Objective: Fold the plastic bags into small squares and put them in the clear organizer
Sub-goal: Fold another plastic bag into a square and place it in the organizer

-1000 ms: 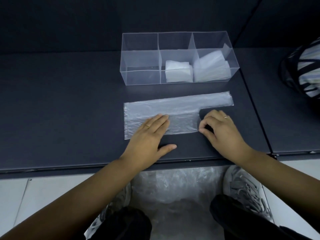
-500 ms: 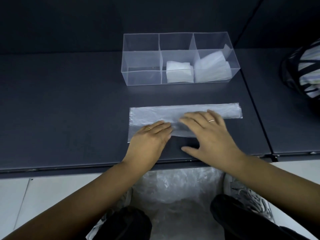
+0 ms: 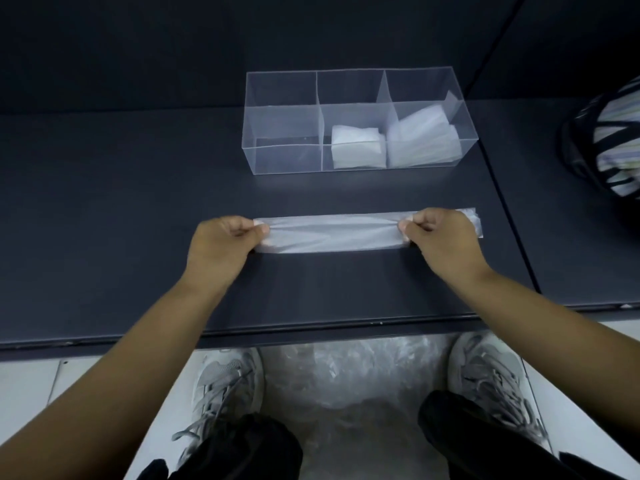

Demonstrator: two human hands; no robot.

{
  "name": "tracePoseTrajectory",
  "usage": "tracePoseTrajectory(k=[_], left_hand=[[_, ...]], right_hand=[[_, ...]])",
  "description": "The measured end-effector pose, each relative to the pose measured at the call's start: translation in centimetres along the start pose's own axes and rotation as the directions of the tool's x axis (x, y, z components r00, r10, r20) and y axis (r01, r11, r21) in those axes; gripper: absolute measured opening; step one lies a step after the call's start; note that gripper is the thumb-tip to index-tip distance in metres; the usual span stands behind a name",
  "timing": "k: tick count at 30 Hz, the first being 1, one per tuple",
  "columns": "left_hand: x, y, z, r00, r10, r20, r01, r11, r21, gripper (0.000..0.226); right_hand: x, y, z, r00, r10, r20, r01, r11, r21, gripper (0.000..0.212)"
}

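A translucent plastic bag [image 3: 332, 233], folded into a long narrow strip, lies across the dark table [image 3: 121, 209]. My left hand [image 3: 221, 244] pinches its left end and my right hand [image 3: 440, 237] pinches it near the right end; a short bit of the strip sticks out past that hand. Behind the strip stands the clear organizer [image 3: 284, 157] with three compartments. A folded white bag [image 3: 358, 150] sits in the middle compartment, and folded bags [image 3: 422, 140] fill the right one. The left compartment holds nothing.
A striped bag [image 3: 613, 143] rests on the neighbouring table at the right edge. Below the table's front edge, a heap of loose clear plastic bags [image 3: 353, 386] lies on the floor between my two grey shoes.
The bag went from a wide sheet with a handle strip to a narrow strip. My hands moved from pressing flat at its middle out to its two ends, now pinching it.
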State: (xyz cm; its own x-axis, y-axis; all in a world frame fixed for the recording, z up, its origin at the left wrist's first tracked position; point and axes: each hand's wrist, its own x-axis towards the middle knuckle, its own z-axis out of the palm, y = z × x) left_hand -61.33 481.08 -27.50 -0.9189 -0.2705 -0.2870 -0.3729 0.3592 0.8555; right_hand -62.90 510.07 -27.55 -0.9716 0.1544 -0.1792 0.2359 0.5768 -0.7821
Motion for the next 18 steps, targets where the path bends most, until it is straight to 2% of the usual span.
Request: tracePoseTrajectory(k=[2, 3, 5, 6, 8, 9, 11, 13, 14, 15, 16, 17, 18], left_hand=[[0.0, -0.1, 0.4, 0.996, 0.03, -0.078, -0.025, 0.998, 0.065, 0.011], [-0.2, -0.1, 0.6, 0.986, 0.086, -0.144, -0.063, 0.986, 0.156, 0.01], [-1.2, 0.2, 1.2, 0.898, 0.361, -0.252, -0.24, 0.881, 0.408, 0.006], [-2.0, 0.6, 1.8, 0.837, 0.503, -0.215, -0.352, 0.796, 0.491, 0.014], [-3.7, 1.0, 3.9, 0.756, 0.654, 0.039, -0.57, 0.627, 0.53, 0.029], [-4.4, 0.9, 5.0, 0.736, 0.645, 0.206, -0.636, 0.554, 0.538, 0.038], [-5.2, 0.6, 6.6, 0.742, 0.497, 0.45, -0.662, 0.441, 0.606, 0.062], [-5.0, -0.3, 7.2, 0.778, 0.363, 0.513, -0.624, 0.352, 0.697, 0.075], [-4.8, -0.8, 7.3, 0.787, 0.339, 0.516, -0.613, 0.326, 0.72, 0.075], [-4.7, -1.2, 7.4, 0.789, 0.337, 0.514, -0.609, 0.31, 0.73, 0.075], [-4.6, -1.4, 7.5, 0.79, 0.337, 0.512, -0.606, 0.301, 0.736, 0.074], [-4.5, -1.4, 7.6, 0.793, 0.332, 0.511, -0.602, 0.298, 0.741, 0.074], [-4.4, -1.4, 7.6, 0.796, 0.328, 0.51, -0.599, 0.298, 0.743, 0.074]], right_hand=[[0.2, -0.1, 0.3, 1.0, 0.01, -0.028, -0.011, 0.999, -0.036, 0.024], [0.3, -0.2, 0.4, 0.999, 0.012, -0.043, -0.014, 0.998, -0.059, 0.026], [0.4, -0.4, 0.5, 0.998, 0.007, -0.062, -0.013, 0.995, -0.102, 0.028], [0.4, -0.5, 0.6, 0.998, 0.004, -0.064, -0.012, 0.994, -0.111, 0.026], [0.5, -0.7, 0.6, 0.998, -0.002, -0.063, -0.005, 0.993, -0.118, 0.02], [0.5, -0.8, 0.6, 0.998, 0.001, -0.061, -0.008, 0.992, -0.126, 0.018], [0.5, -0.9, 0.6, 0.998, 0.019, -0.053, -0.027, 0.988, -0.153, 0.016], [0.5, -1.1, 0.6, 0.998, 0.049, -0.044, -0.056, 0.982, -0.178, 0.013], [0.3, -1.2, 0.6, 0.997, 0.035, -0.062, -0.047, 0.976, -0.211, 0.01], [-0.1, -1.4, 0.8, 0.993, -0.044, -0.105, 0.014, 0.963, -0.268, 0.014], [-0.6, -1.6, 1.1, 0.974, -0.186, -0.131, 0.135, 0.936, -0.324, 0.023], [-1.2, -2.0, 1.5, 0.931, -0.351, -0.103, 0.296, 0.887, -0.355, 0.032], [-1.8, -2.4, 2.1, 0.877, -0.481, -0.011, 0.448, 0.824, -0.347, 0.039]])
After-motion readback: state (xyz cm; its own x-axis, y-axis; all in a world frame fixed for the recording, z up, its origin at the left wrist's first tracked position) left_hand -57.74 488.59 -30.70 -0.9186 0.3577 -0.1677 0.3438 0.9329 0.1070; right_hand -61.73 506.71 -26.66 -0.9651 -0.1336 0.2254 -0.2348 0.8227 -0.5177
